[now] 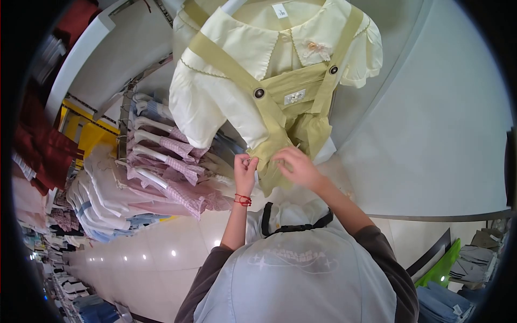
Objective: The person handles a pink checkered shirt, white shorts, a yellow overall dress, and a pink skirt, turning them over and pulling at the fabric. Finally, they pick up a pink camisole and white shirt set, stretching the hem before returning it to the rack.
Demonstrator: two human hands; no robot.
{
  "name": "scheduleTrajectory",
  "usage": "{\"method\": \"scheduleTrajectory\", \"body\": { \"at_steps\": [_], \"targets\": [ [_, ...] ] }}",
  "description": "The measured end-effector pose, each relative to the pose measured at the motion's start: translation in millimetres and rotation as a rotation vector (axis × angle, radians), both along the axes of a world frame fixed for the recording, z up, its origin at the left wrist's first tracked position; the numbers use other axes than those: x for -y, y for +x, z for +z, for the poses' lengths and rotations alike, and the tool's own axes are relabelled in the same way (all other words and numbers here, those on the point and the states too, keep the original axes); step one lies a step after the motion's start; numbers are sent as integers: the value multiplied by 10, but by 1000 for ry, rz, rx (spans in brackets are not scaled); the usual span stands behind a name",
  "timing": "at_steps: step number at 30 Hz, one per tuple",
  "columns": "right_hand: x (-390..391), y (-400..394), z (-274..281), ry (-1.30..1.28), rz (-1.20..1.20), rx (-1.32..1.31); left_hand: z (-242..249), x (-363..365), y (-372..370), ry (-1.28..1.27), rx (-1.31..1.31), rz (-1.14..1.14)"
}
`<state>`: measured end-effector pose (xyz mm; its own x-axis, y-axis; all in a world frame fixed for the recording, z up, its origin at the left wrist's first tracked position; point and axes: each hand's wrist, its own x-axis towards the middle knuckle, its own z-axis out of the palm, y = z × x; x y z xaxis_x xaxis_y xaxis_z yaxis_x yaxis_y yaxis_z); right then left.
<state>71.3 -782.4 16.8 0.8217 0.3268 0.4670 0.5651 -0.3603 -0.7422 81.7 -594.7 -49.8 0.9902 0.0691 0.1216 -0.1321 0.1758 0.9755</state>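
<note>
A cream blouse [204, 91] with a wide collar hangs at the top centre, under a yellow-green pinafore [307, 86] with dark-buttoned straps. My left hand [245, 164], with a red string bracelet [243, 200] on the wrist, is pinched on the lower edge of the yellow-green fabric. Just to its right, my right hand [293, 164] has its fingers bent and slightly apart beside the same fabric, partly blurred. Whether its fingertips touch the cloth is hard to tell.
Pink checked garments [183, 169] hang on white hangers at left, with white clothes [94, 202] beyond them. A pale curved panel [431, 134] stands at right. Folded jeans [439, 304] lie at the lower right. Tiled floor [161, 264] shows at lower left.
</note>
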Motion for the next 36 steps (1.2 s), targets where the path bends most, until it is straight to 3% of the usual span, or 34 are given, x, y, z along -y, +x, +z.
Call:
{"method": "scheduleTrajectory", "body": {
  "at_steps": [2,5,8,10,19,26,36],
  "targets": [
    [-232,72,85,-142,62,231,-101,-80,-49,169,-4,57],
    [-485,172,189,-312,118,435,-148,-126,-156,204,66,58],
    [-562,215,252,-482,170,560,73,-157,-337,614,16,171],
    [-602,258,200,-549,174,661,204,-164,-407,712,84,181],
    [-554,351,123,-404,133,552,408,-294,-382,805,162,157],
    [-437,482,245,-499,163,386,484,-467,-278,759,178,170],
    [-60,770,306,-481,54,215,635,-840,-273,691,143,521]
  ]
}}
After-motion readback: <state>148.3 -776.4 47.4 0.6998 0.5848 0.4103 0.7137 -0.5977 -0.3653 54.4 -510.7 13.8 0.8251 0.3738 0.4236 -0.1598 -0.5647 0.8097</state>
